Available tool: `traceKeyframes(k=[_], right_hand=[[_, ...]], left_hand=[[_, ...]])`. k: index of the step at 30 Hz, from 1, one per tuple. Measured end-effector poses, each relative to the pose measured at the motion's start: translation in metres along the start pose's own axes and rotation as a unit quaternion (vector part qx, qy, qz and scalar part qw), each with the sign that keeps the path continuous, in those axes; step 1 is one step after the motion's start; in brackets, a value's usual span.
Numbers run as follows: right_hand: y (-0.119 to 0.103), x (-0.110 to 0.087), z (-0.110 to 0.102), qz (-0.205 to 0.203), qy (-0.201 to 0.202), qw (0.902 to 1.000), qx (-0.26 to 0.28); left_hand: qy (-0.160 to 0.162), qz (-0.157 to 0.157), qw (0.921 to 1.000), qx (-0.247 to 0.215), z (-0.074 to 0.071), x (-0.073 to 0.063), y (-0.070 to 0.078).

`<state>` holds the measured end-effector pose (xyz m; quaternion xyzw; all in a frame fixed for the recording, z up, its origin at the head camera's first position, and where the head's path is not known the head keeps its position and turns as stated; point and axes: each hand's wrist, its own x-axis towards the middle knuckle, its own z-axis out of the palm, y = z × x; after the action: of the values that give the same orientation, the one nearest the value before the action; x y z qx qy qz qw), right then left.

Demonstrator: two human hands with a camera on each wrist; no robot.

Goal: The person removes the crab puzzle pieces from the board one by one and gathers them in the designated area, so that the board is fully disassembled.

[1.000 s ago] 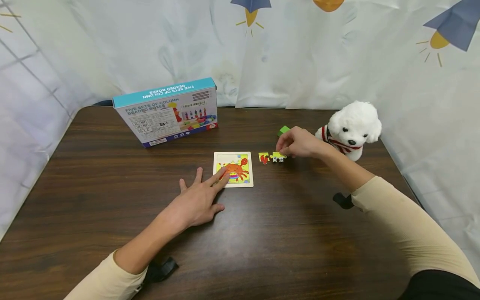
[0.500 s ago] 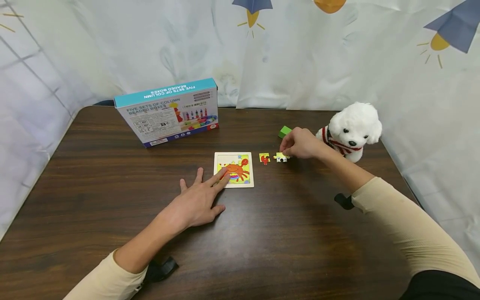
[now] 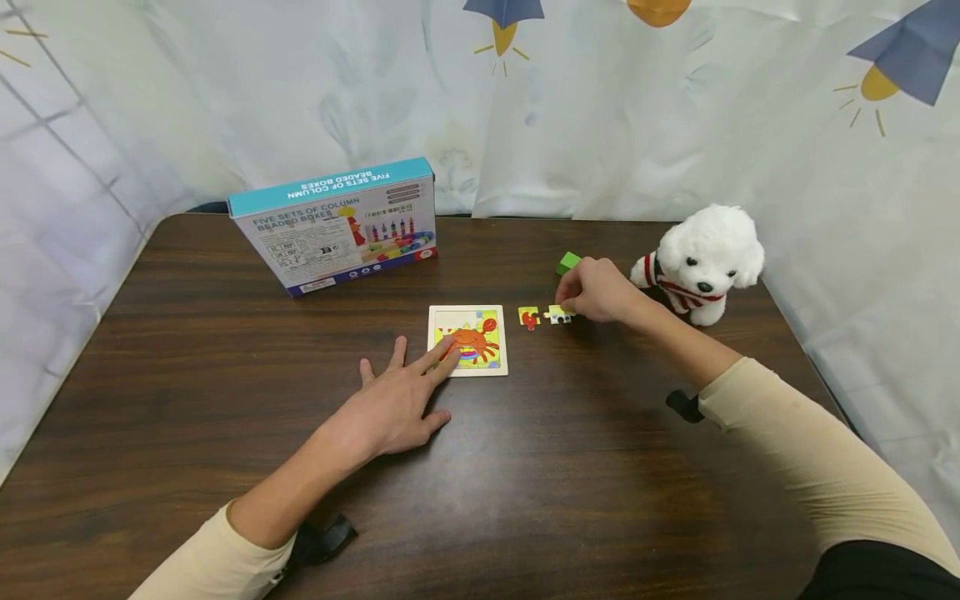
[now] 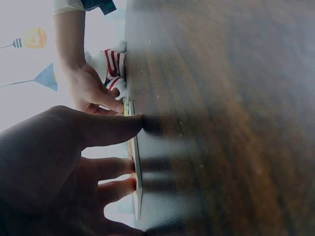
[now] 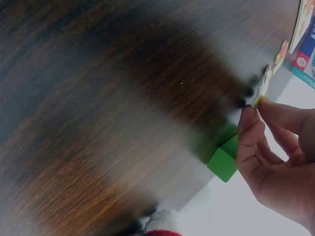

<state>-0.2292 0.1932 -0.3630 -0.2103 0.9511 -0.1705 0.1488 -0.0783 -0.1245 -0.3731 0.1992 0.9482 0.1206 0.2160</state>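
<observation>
The crab puzzle looks mostly done: near the centre of the frame, the puzzle board [image 3: 504,342] is showing the crab's body and right-hand claw, while a pale patch along its upper left seems to be wanting pieces. Two are lying outside it, just right of centre — the red-and-yellow piece [image 3: 528,317] sitting loose beside the board, and the white-and-yellow piece [image 3: 558,315], which the right hand [image 3: 596,292] is pinching at its edge between thumb and finger. Whether that piece is leaving the tabletop, I cannot tell. The left hand [image 3: 397,404], fingers spread and gripping nothing, is resting its fingertips on the board's lower left — probably steadying it. Placing both pieces is apparently what is remaining.
</observation>
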Motion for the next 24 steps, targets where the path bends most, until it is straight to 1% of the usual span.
traceKeyframes(k=[6, 15, 24], right_hand=[[-0.0008, 0.0010, 0.0026, -0.004, 0.006, 0.9999, -0.007], [-0.0031, 0.0022, 0.0037, -0.025, 0.017, 0.9993, -0.022], [-0.0032, 0.0016, 0.0054, -0.023, 0.016, 0.9994, -0.021]], left_hand=[[0.000, 0.001, 1.0000, 0.001, 0.0003, 0.0004, -0.0004], [0.001, 0.001, 1.0000, -0.001, 0.0008, 0.0006, -0.0006], [0.000, 0.001, 1.0000, -0.003, 0.0006, 0.0008, -0.0008]])
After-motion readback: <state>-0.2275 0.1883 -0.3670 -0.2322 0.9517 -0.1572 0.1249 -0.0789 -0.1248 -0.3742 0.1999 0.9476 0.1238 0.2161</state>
